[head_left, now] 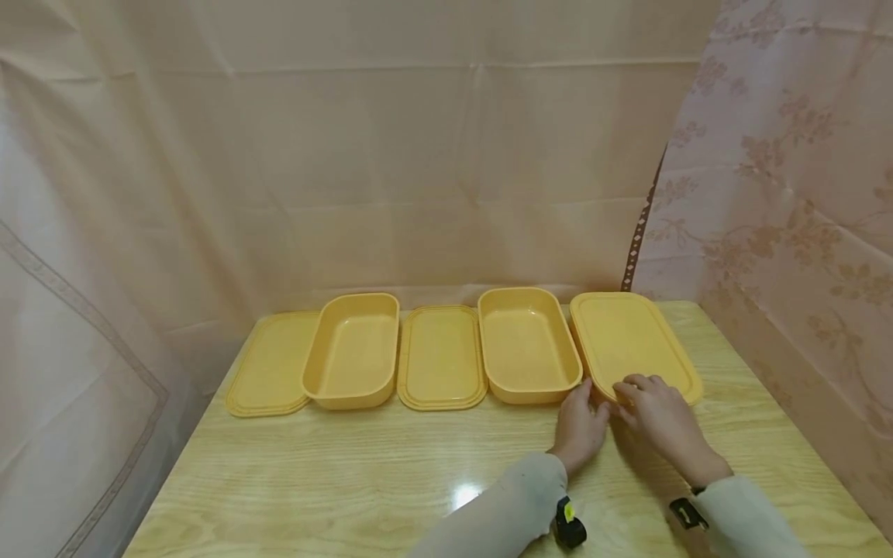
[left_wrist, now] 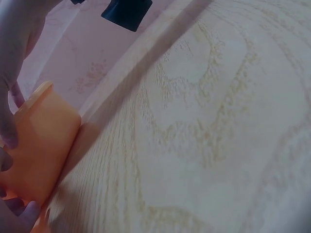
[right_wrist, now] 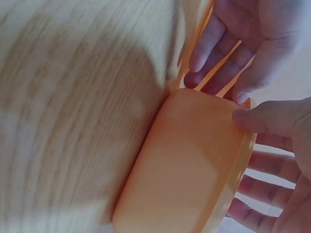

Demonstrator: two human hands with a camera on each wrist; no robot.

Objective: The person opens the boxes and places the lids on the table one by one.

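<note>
At the right end of a row stands a yellow rectangular food container (right_wrist: 180, 160) with a flat yellow lid (head_left: 628, 333) over its top. My left hand (head_left: 581, 426) is at its front left corner, fingers along the side and thumb at the rim. The right hand (head_left: 666, 422) holds the lid's front edge, its thumb against the rim and its fingers over the top. Both hands appear in the right wrist view, on either side of the container's corner. Whether the lid is fully pressed down cannot be seen.
Left of the hands stands an uncovered yellow container (head_left: 530, 349). Beyond it lie a loose lid (head_left: 443, 356), another uncovered container (head_left: 352, 353) and a second loose lid (head_left: 272, 364), partly behind that container. Cloth (head_left: 446, 155) hangs behind the wooden table (head_left: 349, 480).
</note>
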